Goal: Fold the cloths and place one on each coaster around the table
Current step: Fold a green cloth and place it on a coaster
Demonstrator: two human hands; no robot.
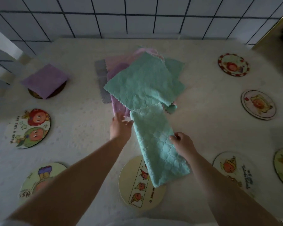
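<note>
Both forearms reach forward over the worktop [203,98]. The right hand [182,142] pinches the right edge of a folded teal cloth [157,147] between thumb and curled fingers [173,137]. The left hand [120,126] lies flat at the cloth's upper left corner, fingers extended. The cloth's near end overlaps a cream coaster [137,185]; its far end meets the cloth pile [142,79].
</note>
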